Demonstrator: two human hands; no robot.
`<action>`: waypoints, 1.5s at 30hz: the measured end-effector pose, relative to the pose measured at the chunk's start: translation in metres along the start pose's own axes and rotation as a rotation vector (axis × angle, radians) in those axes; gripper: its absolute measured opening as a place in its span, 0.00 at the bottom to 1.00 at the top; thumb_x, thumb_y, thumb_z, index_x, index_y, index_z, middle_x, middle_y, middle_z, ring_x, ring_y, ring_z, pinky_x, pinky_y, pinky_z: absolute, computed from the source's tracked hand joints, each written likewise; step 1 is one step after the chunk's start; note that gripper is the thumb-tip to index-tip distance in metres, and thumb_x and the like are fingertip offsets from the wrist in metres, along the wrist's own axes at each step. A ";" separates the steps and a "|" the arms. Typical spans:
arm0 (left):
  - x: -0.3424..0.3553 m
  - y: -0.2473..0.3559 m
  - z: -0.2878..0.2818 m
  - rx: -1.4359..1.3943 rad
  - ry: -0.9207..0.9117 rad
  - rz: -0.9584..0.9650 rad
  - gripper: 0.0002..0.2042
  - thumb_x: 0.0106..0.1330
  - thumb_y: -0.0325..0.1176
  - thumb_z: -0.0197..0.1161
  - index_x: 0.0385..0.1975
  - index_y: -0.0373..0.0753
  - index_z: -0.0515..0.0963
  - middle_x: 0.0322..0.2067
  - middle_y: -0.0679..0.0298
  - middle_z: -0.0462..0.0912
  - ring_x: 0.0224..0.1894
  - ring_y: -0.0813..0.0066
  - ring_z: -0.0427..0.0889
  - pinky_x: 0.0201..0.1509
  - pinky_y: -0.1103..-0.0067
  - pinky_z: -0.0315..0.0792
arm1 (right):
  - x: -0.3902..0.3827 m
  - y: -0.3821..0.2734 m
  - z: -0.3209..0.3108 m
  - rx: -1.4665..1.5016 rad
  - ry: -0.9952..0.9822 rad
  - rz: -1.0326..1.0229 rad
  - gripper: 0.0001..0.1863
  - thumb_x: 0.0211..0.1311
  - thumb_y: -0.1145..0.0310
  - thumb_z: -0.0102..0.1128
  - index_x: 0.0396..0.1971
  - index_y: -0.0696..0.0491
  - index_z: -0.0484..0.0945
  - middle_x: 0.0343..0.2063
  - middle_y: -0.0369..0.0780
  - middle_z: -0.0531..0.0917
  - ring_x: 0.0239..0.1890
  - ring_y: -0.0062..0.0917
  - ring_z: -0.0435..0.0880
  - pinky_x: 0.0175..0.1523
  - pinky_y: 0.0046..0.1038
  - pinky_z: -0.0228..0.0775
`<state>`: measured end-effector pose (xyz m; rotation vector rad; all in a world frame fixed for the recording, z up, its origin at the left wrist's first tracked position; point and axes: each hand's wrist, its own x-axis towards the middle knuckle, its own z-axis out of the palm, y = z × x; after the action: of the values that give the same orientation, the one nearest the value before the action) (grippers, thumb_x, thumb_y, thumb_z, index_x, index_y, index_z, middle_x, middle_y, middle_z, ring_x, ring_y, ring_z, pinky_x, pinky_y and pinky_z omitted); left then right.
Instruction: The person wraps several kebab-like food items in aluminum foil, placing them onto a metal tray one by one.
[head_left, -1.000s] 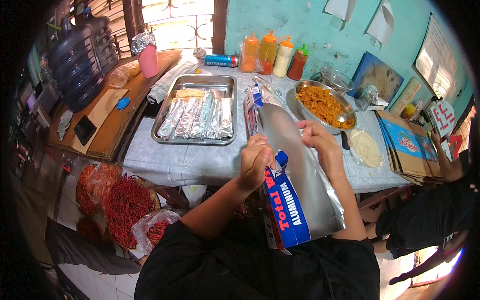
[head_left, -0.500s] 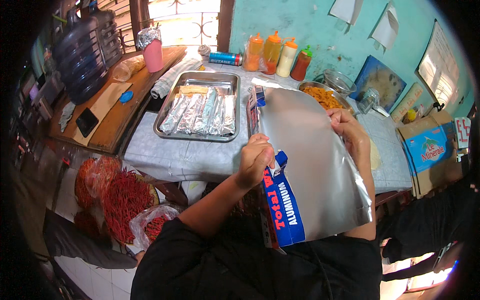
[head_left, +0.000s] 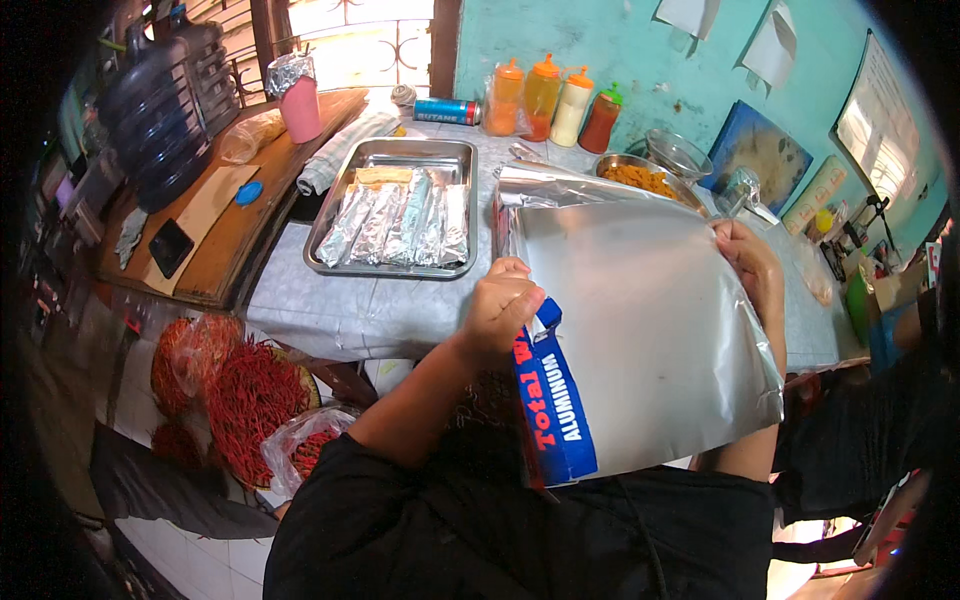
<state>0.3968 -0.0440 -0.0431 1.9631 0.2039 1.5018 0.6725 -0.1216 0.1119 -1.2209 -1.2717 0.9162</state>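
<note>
My left hand (head_left: 503, 312) is closed round the side of a long blue foil box (head_left: 560, 405), held at an angle over the near table edge. A wide sheet of aluminum foil (head_left: 645, 330) stretches out of the box toward the right. My right hand (head_left: 750, 262) pinches the far right edge of this sheet, and the near part of the sheet covers some of my right forearm. Left of the box, a steel tray (head_left: 325, 262) holds several foil-wrapped sticks (head_left: 405, 222) in a row. One pale brown piece (head_left: 385, 175) without foil lies behind them.
Squeeze bottles (head_left: 573, 108) and a gas canister (head_left: 447, 111) line the table's back. A bowl of orange food (head_left: 638, 180) sits behind the foil. Red chilies (head_left: 255, 410) fill baskets on the floor at left. A person in dark clothes (head_left: 850, 440) is at right.
My right hand has moved right, and more foil extends from the box. The foil roll now shows at the box's far end. At right, the cardboard carton has moved mostly out of sight.
</note>
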 end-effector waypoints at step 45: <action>0.138 -0.209 -0.002 0.931 -0.084 -1.094 0.33 0.53 0.44 0.55 0.57 0.28 0.68 0.59 0.41 0.67 0.62 0.44 0.67 0.65 0.62 0.63 | -0.031 0.192 -0.081 -0.746 0.121 0.400 0.13 0.49 0.59 0.54 0.25 0.53 0.79 0.29 0.46 0.82 0.31 0.39 0.80 0.38 0.37 0.69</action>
<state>0.4945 0.1868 -0.0517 1.8980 1.8450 0.5714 0.7737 -0.1304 -0.0732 -2.1395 -1.3380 0.6298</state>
